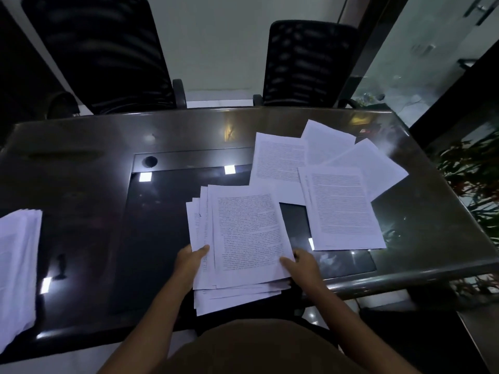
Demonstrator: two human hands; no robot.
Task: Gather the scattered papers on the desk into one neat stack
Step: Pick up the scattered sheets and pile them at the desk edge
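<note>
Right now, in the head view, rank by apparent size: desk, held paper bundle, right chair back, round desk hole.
1. desk, largest.
2. held paper bundle and right chair back: alike, bundle nearer, so unranked.
3. round desk hole, smallest.

**Worktop Tally**

One worktop (pixel 81 163) carried the papers. Two chairs stood behind it: the left chair (pixel 108 49) and the right chair (pixel 307 60). Two hands showed, the left hand (pixel 189 263) and the right hand (pixel 303 265). Papers made one fanned bundle (pixel 243 233), one side stack (pixel 16 265), one small pile (pixel 343 209) and three loose sheets (pixel 280 157); one plant (pixel 475 168) stood alongside.
</note>
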